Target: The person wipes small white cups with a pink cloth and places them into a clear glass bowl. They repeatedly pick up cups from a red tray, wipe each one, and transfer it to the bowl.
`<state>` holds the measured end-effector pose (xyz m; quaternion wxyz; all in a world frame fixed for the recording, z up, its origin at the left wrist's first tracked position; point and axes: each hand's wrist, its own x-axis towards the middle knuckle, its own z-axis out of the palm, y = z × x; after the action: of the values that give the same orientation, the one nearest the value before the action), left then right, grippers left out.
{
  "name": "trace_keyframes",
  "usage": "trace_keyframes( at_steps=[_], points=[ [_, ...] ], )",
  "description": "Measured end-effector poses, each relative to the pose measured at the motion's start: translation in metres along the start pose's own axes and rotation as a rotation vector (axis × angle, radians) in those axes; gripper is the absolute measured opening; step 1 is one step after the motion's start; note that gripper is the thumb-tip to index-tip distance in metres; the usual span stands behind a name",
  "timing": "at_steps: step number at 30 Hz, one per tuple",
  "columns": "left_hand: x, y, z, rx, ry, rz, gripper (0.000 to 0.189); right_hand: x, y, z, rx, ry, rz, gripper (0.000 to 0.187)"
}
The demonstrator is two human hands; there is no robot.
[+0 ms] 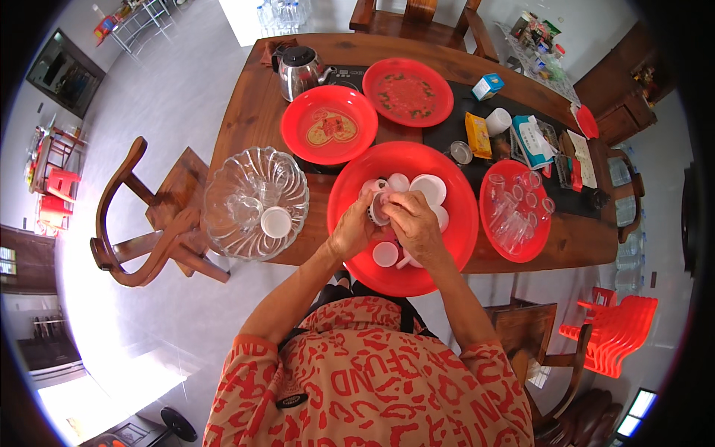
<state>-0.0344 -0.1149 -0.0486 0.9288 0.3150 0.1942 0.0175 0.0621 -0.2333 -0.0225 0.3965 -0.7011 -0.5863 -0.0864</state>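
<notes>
Over a large red plastic basin (410,285) my two hands meet. My left hand (353,226) grips a small cup (377,211) with a dark-patterned rim or side. The fingers of my right hand (412,223) are closed at the cup's mouth; whether they pinch something there is hidden. White cups (385,254) and white dishes (428,190) lie in the basin around my hands. A fluted clear glass bowl (223,173) at the left holds glassware and a white cup (276,222). On the right, a red plate (516,257) carries several clear glasses (505,209).
Beyond the basin are two red trays (329,125) (408,92), a steel kettle (300,72), a blue-and-white box (487,86), a yellow packet (478,135) and a tissue pack (530,142). Wooden chairs (173,246) flank the wooden table (240,112); red plastic chairs (620,329) are stacked at the right.
</notes>
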Motion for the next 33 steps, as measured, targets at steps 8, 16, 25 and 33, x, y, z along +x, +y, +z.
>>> trace_keyframes(
  at_steps=[8, 16, 25, 33],
  points=[
    [-0.005, -0.007, 0.0, 0.211, 0.01, 0.011, 0.057, -0.014, -0.01, -0.002, 0.511, -0.05, 0.312, 0.021],
    [0.0, -0.006, 0.007, 0.268, -0.073, 0.092, 0.058, -0.006, -0.012, 0.011, 0.236, 0.213, 0.234, 0.018],
    [-0.001, -0.007, -0.008, 0.372, -0.038, 0.165, 0.049, -0.017, -0.015, 0.017, 0.307, 0.06, 0.472, 0.016],
    [-0.003, 0.0, -0.005, 0.608, 0.038, 0.207, 0.044, -0.002, -0.019, 0.014, 0.968, 0.267, 0.855, 0.005]
  ],
)
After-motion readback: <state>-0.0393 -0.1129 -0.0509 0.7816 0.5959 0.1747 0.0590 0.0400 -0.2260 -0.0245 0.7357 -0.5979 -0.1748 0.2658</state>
